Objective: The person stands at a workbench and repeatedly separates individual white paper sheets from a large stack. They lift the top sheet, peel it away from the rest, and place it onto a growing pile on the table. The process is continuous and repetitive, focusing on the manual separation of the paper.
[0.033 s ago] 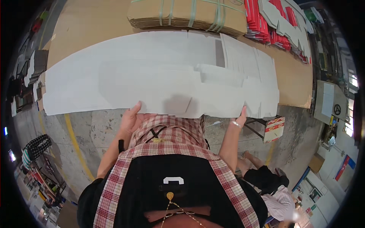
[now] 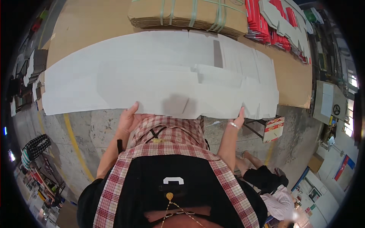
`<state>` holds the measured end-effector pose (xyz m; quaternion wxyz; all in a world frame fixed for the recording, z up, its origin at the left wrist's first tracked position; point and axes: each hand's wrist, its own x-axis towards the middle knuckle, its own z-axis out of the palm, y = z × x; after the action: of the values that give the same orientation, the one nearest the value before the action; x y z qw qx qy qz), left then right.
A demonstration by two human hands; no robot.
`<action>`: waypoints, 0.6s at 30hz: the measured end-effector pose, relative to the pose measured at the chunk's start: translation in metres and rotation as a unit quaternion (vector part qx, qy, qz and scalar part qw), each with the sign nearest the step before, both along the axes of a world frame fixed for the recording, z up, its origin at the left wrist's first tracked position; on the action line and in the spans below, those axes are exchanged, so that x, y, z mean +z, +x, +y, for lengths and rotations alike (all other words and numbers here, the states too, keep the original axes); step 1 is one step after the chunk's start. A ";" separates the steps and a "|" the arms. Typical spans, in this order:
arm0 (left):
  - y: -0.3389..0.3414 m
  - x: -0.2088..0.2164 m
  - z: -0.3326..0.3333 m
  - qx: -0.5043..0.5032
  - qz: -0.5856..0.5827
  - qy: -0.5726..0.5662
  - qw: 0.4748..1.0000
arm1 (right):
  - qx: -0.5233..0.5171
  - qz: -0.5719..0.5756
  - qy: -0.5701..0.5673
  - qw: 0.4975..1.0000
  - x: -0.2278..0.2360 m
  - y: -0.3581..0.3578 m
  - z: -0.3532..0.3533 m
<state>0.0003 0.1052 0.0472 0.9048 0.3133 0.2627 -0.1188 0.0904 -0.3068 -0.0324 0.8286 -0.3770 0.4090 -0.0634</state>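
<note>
A long white cardboard sheet (image 2: 140,83) with cut notches lies across the table on more white sheets, its near edge jutting over the front. My left hand (image 2: 131,118) grips that edge left of the middle, thumb on top and fingers underneath. Near the right end, my right hand (image 2: 238,118) pinches the same edge, its thumb on the upper face and the other fingers mostly hidden below. A narrow dark slot (image 2: 218,54) shows toward the far right of the white pile.
Brown cardboard (image 2: 292,83) covers the table. Behind the sheets sits a strapped bundle of flat brown cardboard (image 2: 186,15), with red and white cut pieces (image 2: 260,22) at the far right. Behind me on the right is another person (image 2: 266,178). A patterned box (image 2: 273,129) stands below the table's right side.
The white sheet in my hands has slid very slightly left, and both hands have moved a little left with it. The surroundings look the same.
</note>
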 end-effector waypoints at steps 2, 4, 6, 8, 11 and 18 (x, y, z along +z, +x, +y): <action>-0.012 -0.013 0.026 -0.006 0.002 0.000 1.000 | 0.001 0.011 0.009 1.000 -0.005 -0.011 0.021; -0.023 -0.046 0.049 -0.012 0.024 -0.006 1.000 | 0.013 0.036 0.023 0.999 -0.023 -0.019 0.037; -0.029 -0.076 0.066 -0.010 0.036 0.003 0.999 | 0.019 0.044 0.021 0.999 -0.044 -0.019 0.054; -0.038 -0.088 0.075 0.004 0.048 0.010 0.999 | 0.037 0.036 0.035 0.998 -0.047 -0.018 0.067; -0.046 -0.093 0.084 0.032 0.060 0.015 0.998 | 0.062 0.013 0.066 0.996 -0.042 -0.014 0.082; -0.036 -0.113 0.107 0.037 0.084 0.013 0.996 | 0.059 0.048 0.088 0.993 -0.074 -0.009 0.093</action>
<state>-0.0359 0.2122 -0.0662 0.8791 0.3043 0.3506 -0.1078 0.0814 -0.2142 -0.1065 0.8403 -0.3282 0.4297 0.0401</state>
